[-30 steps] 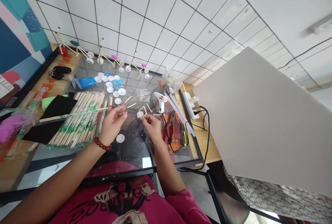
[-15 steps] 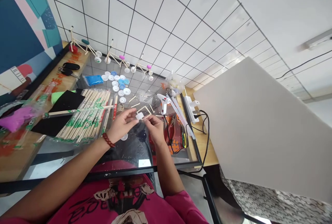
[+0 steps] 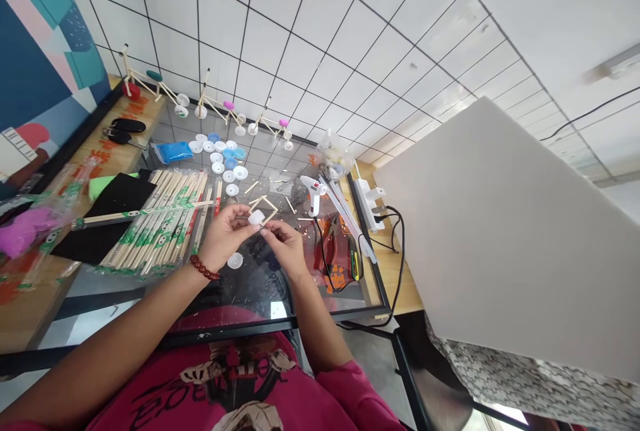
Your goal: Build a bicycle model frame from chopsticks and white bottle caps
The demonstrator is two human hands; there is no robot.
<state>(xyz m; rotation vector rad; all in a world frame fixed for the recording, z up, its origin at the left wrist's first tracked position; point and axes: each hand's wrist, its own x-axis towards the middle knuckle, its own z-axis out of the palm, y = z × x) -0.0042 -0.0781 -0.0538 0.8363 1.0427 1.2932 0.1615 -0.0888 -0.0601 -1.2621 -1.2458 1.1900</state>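
My left hand (image 3: 226, 238), with a beaded bracelet at the wrist, pinches a small white piece (image 3: 257, 217) that looks like a bottle cap. Joined to or touching this piece is a small frame of thin wooden sticks (image 3: 271, 204), pointing away from me. The fingers of my right hand (image 3: 289, 250) close on the frame's near right end, close to my left thumb. Exactly where the sticks meet the white piece is hidden by my fingertips. A loose white cap (image 3: 235, 260) lies on the glass tabletop below my left hand.
A white glue gun (image 3: 313, 192) stands right of my hands, its cord trailing past red-handled pliers (image 3: 327, 244). Wrapped chopsticks (image 3: 165, 218) lie left. White and blue caps (image 3: 219, 158) sit behind, before small stick-built tricycles (image 3: 210, 104). A power strip (image 3: 369, 204) is at right.
Both hands have shifted slightly left with the stick frame and white piece. The frame is now raised and tilted, showing more of its square outline. My head view has also moved a little.
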